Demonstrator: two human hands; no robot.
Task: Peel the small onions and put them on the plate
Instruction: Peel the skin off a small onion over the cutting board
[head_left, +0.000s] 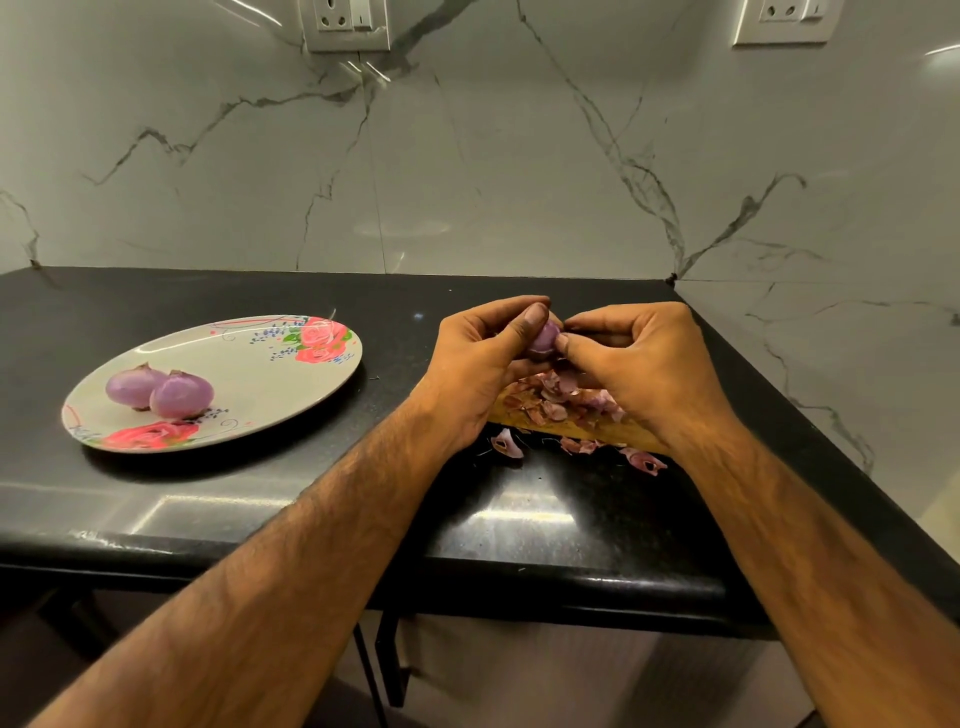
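A small purple onion (544, 340) is held above the counter between both hands. My left hand (478, 364) curls round it from the left, thumb on top. My right hand (639, 364) pinches its right side with thumb and fingertips. Below the hands lies a wooden cutting board (613, 428) covered with a heap of onion skins (566, 397). To the left, a white floral plate (270, 369) holds two peeled purple onions (136, 385) (182, 395), touching each other near its front left.
Loose skin pieces (506, 443) lie on the black countertop (311, 493) in front of the board. A marble-patterned wall (467, 156) runs behind and along the right. The counter's front edge (467, 577) is close to me.
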